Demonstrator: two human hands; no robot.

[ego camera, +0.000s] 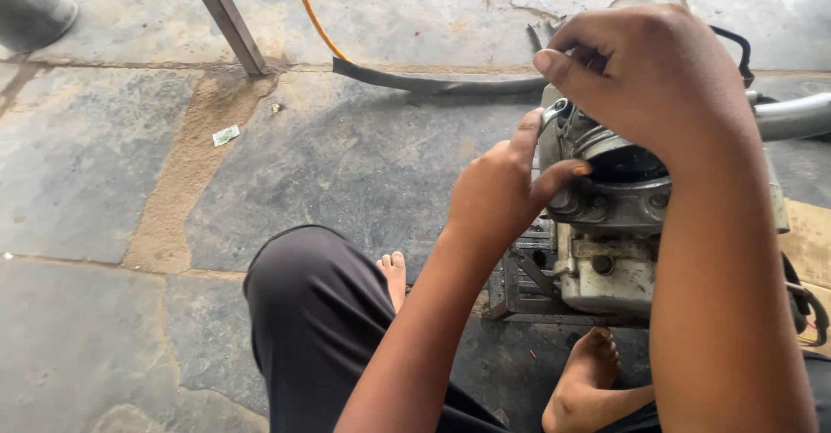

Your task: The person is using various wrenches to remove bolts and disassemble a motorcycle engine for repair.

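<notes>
A grey metal engine block [606, 251] stands on the stone floor in front of me, with a round opening at its top [628, 164]. My left hand [502, 186] presses against the engine's left side, thumb and forefinger pinching at the rim of the opening. My right hand [649, 74] hovers over the top of the engine, fingers curled inward as if gripping a small part that I cannot see. My bare feet [589, 364] rest on the floor beside the engine's base.
A strip of black rubber [433, 82] lies on the floor behind the engine. An orange cable [312, 13] runs toward the top edge. A slanted metal leg [227, 17] stands at upper left. A chrome pipe [792, 117] sticks out at right. My dark-trousered knee [320, 312] is in front.
</notes>
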